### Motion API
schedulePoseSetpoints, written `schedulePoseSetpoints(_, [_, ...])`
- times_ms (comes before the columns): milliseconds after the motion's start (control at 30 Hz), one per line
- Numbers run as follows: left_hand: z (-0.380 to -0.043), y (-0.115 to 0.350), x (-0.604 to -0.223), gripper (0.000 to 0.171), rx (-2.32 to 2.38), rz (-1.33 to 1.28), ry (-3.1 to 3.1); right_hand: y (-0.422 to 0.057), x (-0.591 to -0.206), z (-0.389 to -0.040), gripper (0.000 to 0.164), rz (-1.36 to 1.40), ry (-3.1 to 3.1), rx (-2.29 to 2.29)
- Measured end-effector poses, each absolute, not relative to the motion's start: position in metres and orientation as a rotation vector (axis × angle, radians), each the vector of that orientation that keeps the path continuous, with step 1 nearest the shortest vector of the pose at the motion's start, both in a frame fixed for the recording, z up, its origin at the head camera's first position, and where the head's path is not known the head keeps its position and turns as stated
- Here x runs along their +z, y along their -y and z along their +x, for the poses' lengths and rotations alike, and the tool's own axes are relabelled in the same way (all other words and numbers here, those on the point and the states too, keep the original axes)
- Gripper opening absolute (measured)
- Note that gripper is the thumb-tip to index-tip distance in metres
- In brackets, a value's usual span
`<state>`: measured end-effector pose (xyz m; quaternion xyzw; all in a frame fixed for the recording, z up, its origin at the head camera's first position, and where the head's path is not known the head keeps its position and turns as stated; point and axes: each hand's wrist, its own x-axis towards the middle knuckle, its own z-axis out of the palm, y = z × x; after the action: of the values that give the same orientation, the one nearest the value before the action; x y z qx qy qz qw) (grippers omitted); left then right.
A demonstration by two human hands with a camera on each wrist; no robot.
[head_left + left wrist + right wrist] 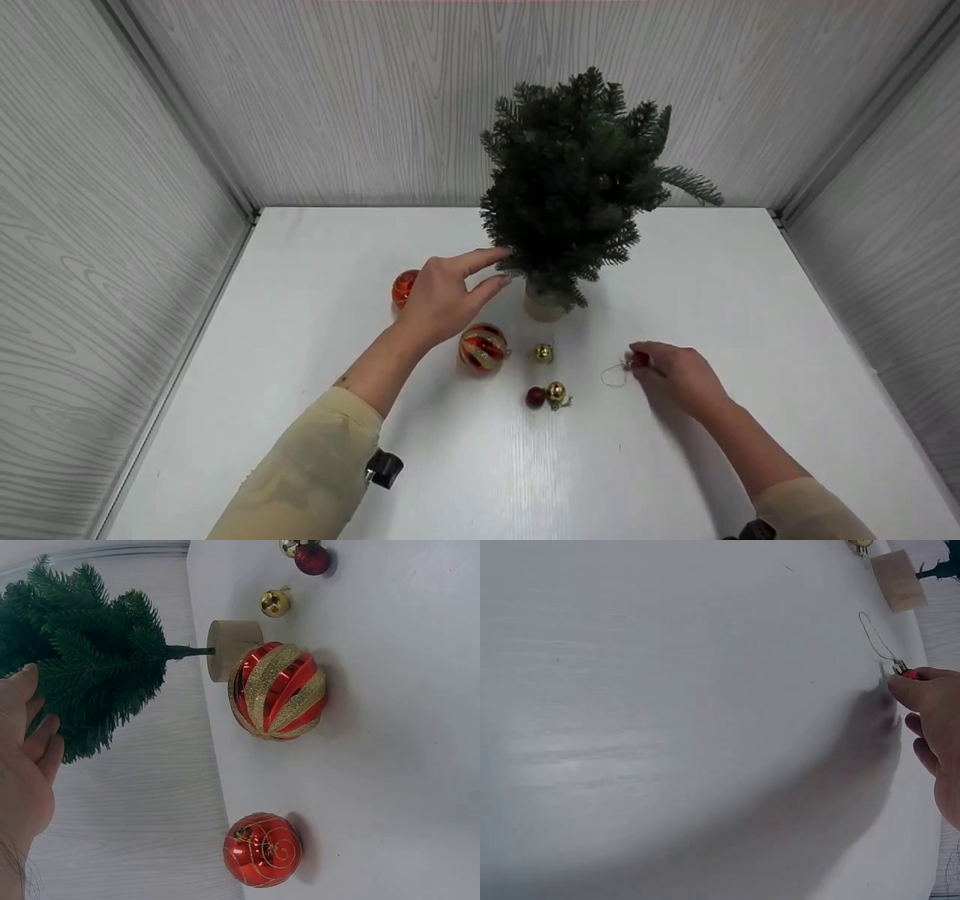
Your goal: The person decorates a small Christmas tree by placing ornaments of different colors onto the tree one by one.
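A small artificial Christmas tree stands on a pale wooden base toward the back of the table. At its lower left branches is my left hand, thumb and fingers spread apart, fingertips right at the needles. My right hand pinches a small red bauble between thumb and fingers, low over the table right of the tree. From the bauble's gold cap a thin thread loop hangs out to the left. Most of this bauble is hidden by the fingers in the right wrist view.
Left of the base sits a large red-and-gold striped ball, and a red ball with gold swirls lies farther left. Before the tree are a small gold bauble, another gold bauble and a dark red one. Wood-grain panels enclose the table.
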<state>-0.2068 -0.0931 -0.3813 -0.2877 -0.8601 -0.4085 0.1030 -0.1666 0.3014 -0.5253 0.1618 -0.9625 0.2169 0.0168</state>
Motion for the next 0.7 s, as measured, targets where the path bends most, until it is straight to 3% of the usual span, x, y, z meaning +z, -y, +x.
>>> schedulePoseSetpoints(700, [-0.201,0.073,-0.381,0.026,-1.215,-0.858,2.486,-0.253,-0.503,-0.137,0.037,0.319,2.754,1.043])
